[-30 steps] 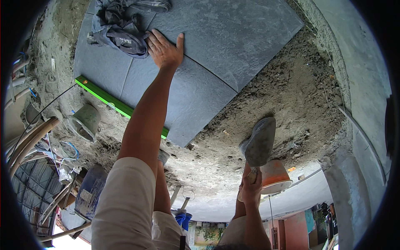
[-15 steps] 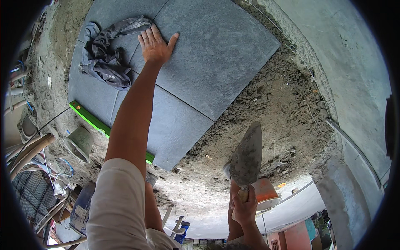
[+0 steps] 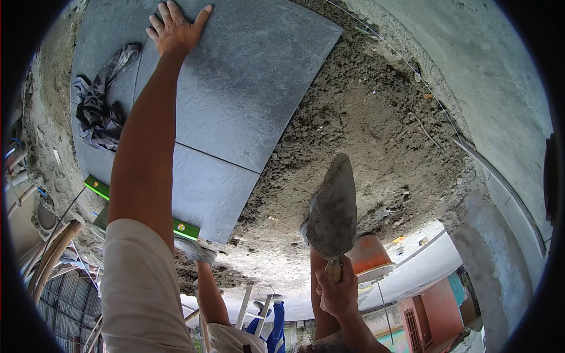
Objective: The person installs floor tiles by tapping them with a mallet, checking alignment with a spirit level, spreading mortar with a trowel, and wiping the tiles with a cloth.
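Observation:
My left hand (image 3: 176,30) lies flat on a large grey floor tile (image 3: 235,88), its fingers spread. Below my right hand's side of the tiles, a pointed trowel (image 3: 333,206) is held by its wooden handle in my right hand (image 3: 338,291), its mortar-smeared blade pointing away from me over the rough mortar bed (image 3: 353,129). A crumpled dark cloth (image 3: 103,109) rests on the tiles to the left of my left forearm. Across the near left tile edge lies a green spirit level (image 3: 186,229), partly hidden behind that arm.
A taut string (image 3: 406,62) runs along the concrete edge at the right. Near my right forearm stands an orange bucket (image 3: 368,253). Bamboo poles (image 3: 56,259) lean at the left. A person in blue trousers (image 3: 275,326) is by a ladder (image 3: 244,303) at the bottom.
My left hand has moved up and left across the tile, away from the cloth. The view has shifted, so the tiles and cloth sit further left. The trowel stays in my right hand.

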Motion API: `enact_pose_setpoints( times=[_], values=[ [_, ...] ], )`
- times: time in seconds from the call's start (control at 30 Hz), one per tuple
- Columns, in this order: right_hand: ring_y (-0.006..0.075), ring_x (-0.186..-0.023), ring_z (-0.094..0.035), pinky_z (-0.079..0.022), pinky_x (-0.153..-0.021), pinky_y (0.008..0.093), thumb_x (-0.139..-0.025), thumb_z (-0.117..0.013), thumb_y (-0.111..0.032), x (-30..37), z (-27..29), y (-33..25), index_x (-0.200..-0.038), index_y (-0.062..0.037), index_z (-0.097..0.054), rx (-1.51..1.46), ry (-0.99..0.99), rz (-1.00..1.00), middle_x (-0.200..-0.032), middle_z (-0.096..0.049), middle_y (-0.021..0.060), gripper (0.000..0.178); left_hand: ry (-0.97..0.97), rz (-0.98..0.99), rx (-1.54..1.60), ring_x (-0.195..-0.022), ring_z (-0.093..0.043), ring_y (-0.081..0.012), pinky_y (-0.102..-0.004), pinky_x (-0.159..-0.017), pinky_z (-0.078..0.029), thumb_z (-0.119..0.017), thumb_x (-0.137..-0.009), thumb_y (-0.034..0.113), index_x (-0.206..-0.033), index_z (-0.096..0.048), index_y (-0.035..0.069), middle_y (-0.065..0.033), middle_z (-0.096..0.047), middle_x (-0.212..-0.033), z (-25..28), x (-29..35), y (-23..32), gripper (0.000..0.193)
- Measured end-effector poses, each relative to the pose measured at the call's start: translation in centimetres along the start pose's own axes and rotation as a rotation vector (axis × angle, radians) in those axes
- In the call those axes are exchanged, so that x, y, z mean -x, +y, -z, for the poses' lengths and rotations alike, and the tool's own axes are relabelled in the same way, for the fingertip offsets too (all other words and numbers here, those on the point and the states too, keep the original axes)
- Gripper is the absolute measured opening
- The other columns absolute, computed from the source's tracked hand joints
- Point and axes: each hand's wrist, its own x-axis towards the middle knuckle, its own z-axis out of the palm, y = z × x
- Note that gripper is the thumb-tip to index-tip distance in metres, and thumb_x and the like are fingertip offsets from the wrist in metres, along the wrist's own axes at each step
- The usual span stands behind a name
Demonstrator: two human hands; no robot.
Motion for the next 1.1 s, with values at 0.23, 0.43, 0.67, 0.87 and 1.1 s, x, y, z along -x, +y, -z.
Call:
enact_pose_setpoints(
  times=[0.23,0.43,0.67,0.87,1.1],
  values=[
    [0.0157,-0.06,-0.062,-0.051,-0.057,0.0326,-0.088,-0.068,-0.018,-0.6,0.8,-1.1,-0.135,-0.0008,-0.046,-0.114,0.061,-0.049,-0.077,-0.066,0.0142,0.055,0.043,-0.474,0.103,-0.149,-0.013,-0.0385,-0.058,-0.119,-0.01,-0.031,-0.089,0.079,-0.157,-0.017,0.012,-0.0168,-0.018,-0.161,3.3,4.8,12.7,0.097],
    [0.0124,-0.057,-0.058,-0.049,-0.053,0.0291,-0.089,-0.064,-0.016,-3.2,1.0,-2.9,-0.131,-0.0005,-0.046,-0.374,0.214,0.181,-0.078,-0.062,0.0089,0.048,-0.566,-0.902,0.619,-0.148,-0.022,-0.0292,-0.0519,-0.12,-0.016,-0.045,-0.099,0.052,-0.154,-0.027,0.011,-0.0129,-0.025,-0.159,9.6,25.0,16.9,0.071],
    [0.0141,-0.053,-0.058,-0.049,-0.047,0.0307,-0.093,-0.063,-0.03,-17.3,-1.0,-8.9,-0.134,-0.0037,-0.047,-0.292,0.077,0.357,-0.075,-0.061,0.0084,0.051,-0.866,-0.377,0.66,-0.137,-0.04,-0.0386,-0.0556,-0.115,-0.027,-0.061,-0.094,0.027,-0.14,-0.046,0.0,-0.0224,-0.045,-0.145,26.1,48.0,2.8,0.055],
    [0.0169,-0.059,-0.063,-0.053,-0.049,0.0344,-0.093,-0.063,-0.032,-22.1,-3.5,-5.9,-0.141,0.0002,-0.041,-0.249,0.192,0.311,-0.08,-0.063,0.011,0.062,-1.298,-0.083,0.431,-0.138,-0.036,-0.0438,-0.0593,-0.115,-0.021,-0.058,-0.093,0.039,-0.141,-0.043,-0.001,-0.0264,-0.042,-0.146,42.8,58.7,-8.3,0.065],
    [0.0207,-0.063,-0.065,-0.058,-0.051,0.0366,-0.093,-0.063,-0.032,-20.5,-4.6,-8.4,-0.144,-0.0032,-0.038,-0.276,0.123,0.308,-0.093,-0.064,0.0158,0.064,-1.543,0.239,0.256,-0.144,-0.024,-0.0424,-0.0575,-0.116,-0.02,-0.065,-0.085,0.045,-0.147,-0.037,0.003,-0.0263,-0.025,-0.155,52.4,69.6,-11.8,0.08]
  ],
)
